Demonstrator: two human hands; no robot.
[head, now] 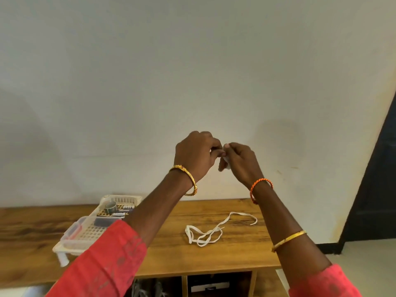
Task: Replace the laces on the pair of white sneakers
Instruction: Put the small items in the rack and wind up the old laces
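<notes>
Hands raised; lace mid-table, off edges.

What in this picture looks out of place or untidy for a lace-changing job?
The sneakers cannot be seen on the table. One white lace lies there in a loose tangle, while both hands, left hand and right hand, pinch something small and white in mid-air.

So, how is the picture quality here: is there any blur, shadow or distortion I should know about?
Head view: wide-angle, so the table edge bows; soft shadows fall on the wall, left and right of the hands; the left hand and right hand are slightly blurred; the white lace is sharp enough; no glare.
</notes>
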